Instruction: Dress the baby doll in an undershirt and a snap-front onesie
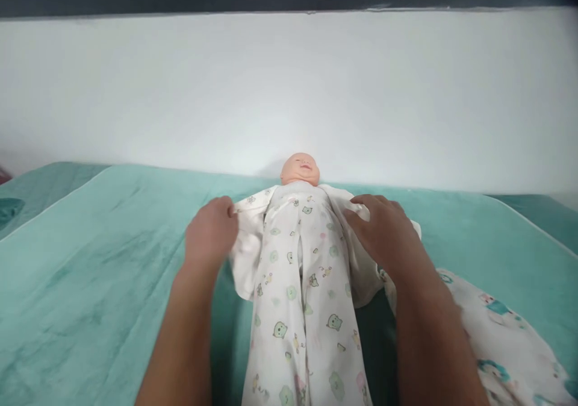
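Note:
A baby doll lies on its back in the middle, its head by the wall. Printed white pants with green animal figures cover its front from the chest down. Beneath and beside them spreads a white top, its sleeves out to both sides. My left hand is closed on the end of the left-hand sleeve. Over the right-hand sleeve is my right hand, thumb and fingers apart, with white cloth showing between them. Whether its fingertips touch the cloth, I cannot tell.
A teal plush cover lies under everything. At the lower right is a crumpled white cloth with colourful prints, partly behind my right forearm. A white wall rises right behind the doll's head, with a dark band above.

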`<state>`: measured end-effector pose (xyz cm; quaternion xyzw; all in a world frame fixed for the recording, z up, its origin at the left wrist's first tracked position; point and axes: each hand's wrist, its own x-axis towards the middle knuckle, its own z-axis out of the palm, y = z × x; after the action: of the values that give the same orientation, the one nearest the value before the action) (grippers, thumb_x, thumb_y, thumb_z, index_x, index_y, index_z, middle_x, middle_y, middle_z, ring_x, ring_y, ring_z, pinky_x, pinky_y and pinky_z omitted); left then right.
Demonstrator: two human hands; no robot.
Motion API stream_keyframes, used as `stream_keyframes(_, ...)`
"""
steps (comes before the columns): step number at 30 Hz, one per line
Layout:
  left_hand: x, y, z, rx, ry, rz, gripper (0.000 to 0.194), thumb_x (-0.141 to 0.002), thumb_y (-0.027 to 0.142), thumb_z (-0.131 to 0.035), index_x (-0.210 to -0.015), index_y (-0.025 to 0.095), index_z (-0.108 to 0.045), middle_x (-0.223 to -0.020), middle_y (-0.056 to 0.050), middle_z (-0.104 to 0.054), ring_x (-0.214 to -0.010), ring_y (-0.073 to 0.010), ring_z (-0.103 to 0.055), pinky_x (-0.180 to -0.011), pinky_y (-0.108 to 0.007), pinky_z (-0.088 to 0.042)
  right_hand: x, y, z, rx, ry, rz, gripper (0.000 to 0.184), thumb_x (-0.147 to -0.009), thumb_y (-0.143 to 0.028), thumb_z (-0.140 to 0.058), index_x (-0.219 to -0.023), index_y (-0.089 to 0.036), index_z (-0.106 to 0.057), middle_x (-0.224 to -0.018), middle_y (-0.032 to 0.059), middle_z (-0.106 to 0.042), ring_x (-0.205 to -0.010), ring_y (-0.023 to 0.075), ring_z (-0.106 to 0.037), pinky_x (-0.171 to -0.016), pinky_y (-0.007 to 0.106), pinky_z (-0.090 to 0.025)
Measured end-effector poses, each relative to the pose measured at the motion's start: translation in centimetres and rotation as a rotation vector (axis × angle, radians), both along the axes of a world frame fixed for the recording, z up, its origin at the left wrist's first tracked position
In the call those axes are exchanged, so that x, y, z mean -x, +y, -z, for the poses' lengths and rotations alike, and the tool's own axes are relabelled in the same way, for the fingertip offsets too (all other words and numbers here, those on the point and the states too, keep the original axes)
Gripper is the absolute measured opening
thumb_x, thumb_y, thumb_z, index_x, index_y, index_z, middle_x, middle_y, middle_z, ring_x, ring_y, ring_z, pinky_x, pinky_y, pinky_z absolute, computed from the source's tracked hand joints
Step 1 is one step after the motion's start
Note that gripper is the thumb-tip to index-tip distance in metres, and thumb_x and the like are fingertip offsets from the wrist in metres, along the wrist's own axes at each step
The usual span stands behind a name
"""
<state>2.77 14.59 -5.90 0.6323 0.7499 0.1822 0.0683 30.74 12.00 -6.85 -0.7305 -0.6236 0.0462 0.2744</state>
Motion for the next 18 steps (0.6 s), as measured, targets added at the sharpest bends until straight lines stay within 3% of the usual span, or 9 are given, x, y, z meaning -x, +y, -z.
stream_keyframes(3,2.7,0.0,0.3,-0.014,0.153,-0.156,0.016,-0.078,0.008,-0.042,-0.077,0.022,-0.049,-0.083,-0.006,-0.052,-0.07,-0.0241,-0.053,-0.06,-0.035,-0.035,2.8,0.0,0.0,-0.125,0.152,-0.122,0.033,-0.088,-0.039,-0.049,-0.113,-0.023,-0.064,-0.124,0.0103,-0.063,-0.12,0.0322,-0.052,-0.095,0.048,-0.041)
stream_keyframes(5,2.6,0.0,0.6,-0.103,0.122,-0.154,0.025,-0.077,0.006,-0.042,-0.09,0.022,-0.055,-0.098,-0.009,-0.057,-0.083,-0.0285,-0.058,-0.064,-0.037,-0.041,4.8,0.2,0.4,-0.165,0.269,-0.26,0.033,-0.091,-0.039,-0.048,-0.118,-0.025,-0.061,-0.129,0.0072,-0.062,-0.122,0.027,-0.053,-0.101,0.046,-0.041)
stream_keyframes(7,1.2,0.2,1.3,-0.261,0.016,-0.023,0.03,-0.079,0.007,-0.043,-0.1,0.022,-0.058,-0.11,-0.01,-0.059,-0.098,-0.0288,-0.059,-0.074,-0.039,-0.047,6.4,0.3,1.0,-0.167,0.265,-0.417,0.035,-0.091,-0.038,-0.048,-0.122,-0.025,-0.059,-0.135,0.0047,-0.059,-0.129,0.024,-0.049,-0.108,0.044,-0.037)
stream_keyframes(9,-0.8,0.7,2.5,-0.368,-0.075,0.209,0.03,-0.084,0.013,-0.044,-0.108,0.023,-0.058,-0.118,-0.007,-0.061,-0.11,-0.0247,-0.057,-0.088,-0.038,-0.047,7.1,0.5,1.4,-0.154,0.189,-0.5,0.038,-0.091,-0.037,-0.05,-0.126,-0.024,-0.058,-0.14,0.0034,-0.056,-0.136,0.0236,-0.041,-0.114,0.044,-0.032)
stream_keyframes(10,-1.7,1.0,3.1,-0.369,-0.072,0.298,0.03,-0.087,0.018,-0.045,-0.114,0.024,-0.058,-0.124,-0.006,-0.06,-0.115,-0.0236,-0.055,-0.094,-0.038,-0.045,7.2,0.6,1.6,-0.147,0.157,-0.507,0.04,-0.091,-0.037,-0.051,-0.128,-0.023,-0.056,-0.141,0.0033,-0.055,-0.139,0.0238,-0.038,-0.115,0.044,-0.031)
stream_keyframes(12,-2.6,1.6,4.5,-0.333,0.011,0.339,0.036,-0.091,0.03,-0.046,-0.125,0.027,-0.056,-0.132,-0.005,-0.057,-0.121,-0.0248,-0.051,-0.102,-0.041,-0.04,7.1,0.7,1.8,-0.131,0.135,-0.493,0.046,-0.09,-0.038,-0.051,-0.134,-0.023,-0.052,-0.143,0.0037,-0.053,-0.139,0.0243,-0.037,-0.114,0.045,-0.032)
stream_keyframes(15,-1.9,2.4,5.9,-0.234,0.105,0.167,0.04,-0.092,0.04,-0.044,-0.13,0.033,-0.055,-0.124,-0.005,-0.063,-0.115,-0.0278,-0.055,-0.098,-0.044,-0.039,6.7,0.8,2.0,-0.13,0.105,-0.493,0.049,-0.09,-0.04,-0.052,-0.136,-0.023,-0.05,-0.144,0.0037,-0.052,-0.139,0.0248,-0.038,-0.114,0.045,-0.032)
stream_keyframes(18,-0.5,2.8,5.9,-0.156,0.1,-0.035,0.036,-0.093,0.035,-0.037,-0.119,0.03,-0.062,-0.111,-0.005,-0.067,-0.104,-0.027,-0.06,-0.085,-0.039,-0.043,6.5,0.7,2.2,-0.143,0.06,-0.493,0.048,-0.091,-0.04,-0.05,-0.135,-0.023,-0.05,-0.144,0.0038,-0.051,-0.138,0.025,-0.039,-0.115,0.045,-0.031)
